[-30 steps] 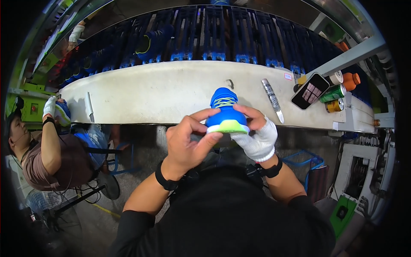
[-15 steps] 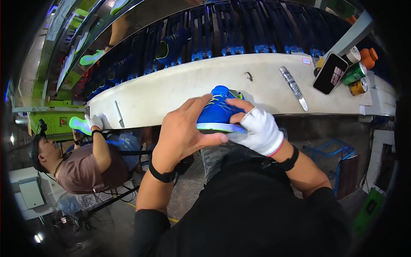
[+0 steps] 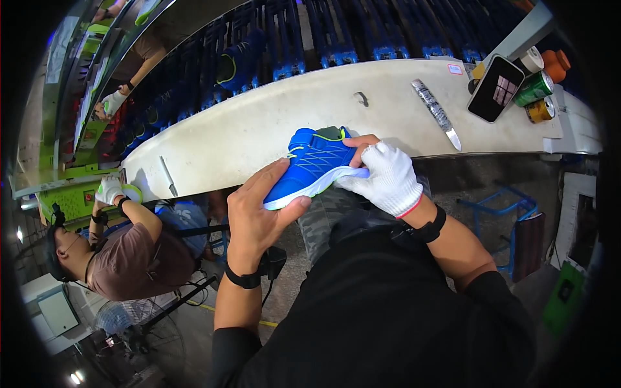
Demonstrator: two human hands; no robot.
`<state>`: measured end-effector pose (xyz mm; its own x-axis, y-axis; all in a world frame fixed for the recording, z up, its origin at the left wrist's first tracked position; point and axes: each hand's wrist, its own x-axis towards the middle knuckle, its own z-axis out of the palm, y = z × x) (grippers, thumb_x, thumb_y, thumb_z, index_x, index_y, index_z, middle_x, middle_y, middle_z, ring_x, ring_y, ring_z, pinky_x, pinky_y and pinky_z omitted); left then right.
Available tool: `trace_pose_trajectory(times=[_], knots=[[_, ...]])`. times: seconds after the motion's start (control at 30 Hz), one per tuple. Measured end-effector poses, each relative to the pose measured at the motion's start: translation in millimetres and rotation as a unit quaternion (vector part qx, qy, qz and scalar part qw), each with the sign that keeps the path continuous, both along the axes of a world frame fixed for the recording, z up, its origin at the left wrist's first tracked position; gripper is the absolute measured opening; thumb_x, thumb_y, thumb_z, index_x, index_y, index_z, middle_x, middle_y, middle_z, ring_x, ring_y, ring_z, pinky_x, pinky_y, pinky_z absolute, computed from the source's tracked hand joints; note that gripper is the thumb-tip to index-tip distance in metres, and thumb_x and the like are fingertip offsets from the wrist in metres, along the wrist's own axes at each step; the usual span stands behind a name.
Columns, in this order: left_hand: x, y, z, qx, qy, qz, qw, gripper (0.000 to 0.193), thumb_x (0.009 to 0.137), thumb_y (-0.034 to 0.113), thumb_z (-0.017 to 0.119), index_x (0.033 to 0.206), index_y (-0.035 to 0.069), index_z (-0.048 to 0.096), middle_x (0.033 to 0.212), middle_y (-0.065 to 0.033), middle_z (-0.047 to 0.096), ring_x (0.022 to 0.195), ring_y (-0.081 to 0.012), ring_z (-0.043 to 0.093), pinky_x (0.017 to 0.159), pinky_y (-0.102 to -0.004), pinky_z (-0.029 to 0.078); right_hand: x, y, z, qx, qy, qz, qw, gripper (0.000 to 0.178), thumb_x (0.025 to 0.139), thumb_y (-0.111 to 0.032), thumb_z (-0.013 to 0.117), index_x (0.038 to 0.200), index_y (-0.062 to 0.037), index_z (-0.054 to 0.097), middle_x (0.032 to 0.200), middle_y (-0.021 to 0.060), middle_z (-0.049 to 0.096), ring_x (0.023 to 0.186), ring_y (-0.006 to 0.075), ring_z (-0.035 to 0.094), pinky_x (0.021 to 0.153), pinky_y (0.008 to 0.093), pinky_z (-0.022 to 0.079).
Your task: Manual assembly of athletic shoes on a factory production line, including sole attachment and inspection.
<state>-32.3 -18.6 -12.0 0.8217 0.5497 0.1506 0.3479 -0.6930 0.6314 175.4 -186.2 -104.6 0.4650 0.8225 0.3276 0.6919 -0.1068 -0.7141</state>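
Observation:
A blue sneaker (image 3: 317, 161) with yellow-green laces and a white sole is held over the near edge of the white worktop, side-on with its toe to the left. My left hand (image 3: 259, 204), bare, grips the toe end, with its thumb below against the sole and its fingers on top. At the heel, my right hand (image 3: 388, 178) holds on in a white fingerless glove, its index finger at the collar. The underside of the sole is turned away from view.
On the worktop (image 3: 213, 142) lie a tape-wrapped knife (image 3: 436, 113), a small dark curved piece (image 3: 361, 99), a phone (image 3: 496, 89) and a second blade (image 3: 168, 176). Cans (image 3: 534, 88) stand at right. A roller conveyor (image 3: 284, 42) carries shoes behind. A co-worker (image 3: 139, 258) sits at left.
Between my hands the sneaker has turned from toe-on to side-on, its toe now pointing left. The co-worker's gloved hand and shoe have shifted. My view has also moved slightly.

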Motion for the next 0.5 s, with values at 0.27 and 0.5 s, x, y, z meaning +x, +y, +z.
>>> trace_pose_trajectory(times=[0.27,0.5], knots=[[25.5,-27.2,34.1,0.084,0.006,-0.087,0.993,0.066,0.070,0.019,0.099,0.129,0.003,0.075,0.133,-0.0219,0.076,0.108,-0.0363,0.080,0.091,-0.0395,0.065,19.0,-20.0,18.7,-0.150,-0.056,-0.007,0.987,0.048,0.077,-0.030,0.097,0.108,-0.0084,0.068,0.129,0.0091,0.075,0.097,0.0323,0.075,0.084,0.0412,0.060],[66.4,-42.2,-30.3,0.035,-0.255,-0.150,0.955,0.063,0.067,0.010,0.100,0.116,0.007,0.061,0.111,-0.0149,0.068,0.099,-0.0329,0.068,0.079,-0.0400,0.057,22.7,-46.6,85.6,0.145,0.014,0.115,0.983,0.086,0.072,-0.040,0.104,0.140,-0.0058,0.063,0.137,0.0214,0.071,0.124,0.0408,0.071,0.107,0.0473,0.057]])
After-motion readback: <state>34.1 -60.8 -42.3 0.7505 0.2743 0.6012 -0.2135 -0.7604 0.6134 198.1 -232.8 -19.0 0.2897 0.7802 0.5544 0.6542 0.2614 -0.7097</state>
